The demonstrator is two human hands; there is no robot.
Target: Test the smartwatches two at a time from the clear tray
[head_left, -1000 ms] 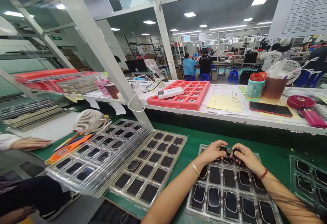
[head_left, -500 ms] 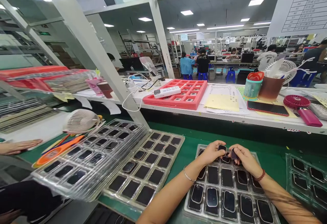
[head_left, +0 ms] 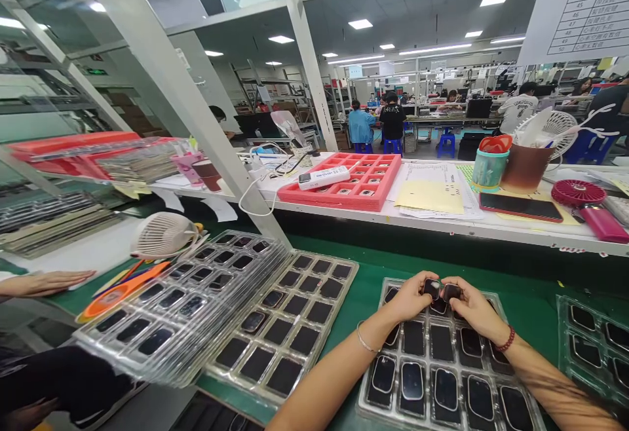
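My left hand (head_left: 413,299) pinches a smartwatch case (head_left: 432,288), a dark rounded rectangle with a pale metallic rim. In the fingers of my right hand (head_left: 472,310) is a second, darker smartwatch case (head_left: 451,293), held close beside the first. Both hands are over the far part of a clear plastic tray (head_left: 362,399). Dark rounded watch cases (head_left: 446,388) lie in its near row, and some middle pockets show only black lining. My fingers partly cover the far pockets.
Left of me stand a half-filled tray (head_left: 339,326) and a stack of filled trays (head_left: 181,352). Another tray (head_left: 564,352) lies at right. A shelf ahead carries a red foam tray (head_left: 388,203) and a phone (head_left: 521,207). Another person's hand (head_left: 59,280) rests at far left.
The smartwatch case in my right hand has turned to show more of its flat face. My left hand still holds its case. The whole view has shifted slightly.
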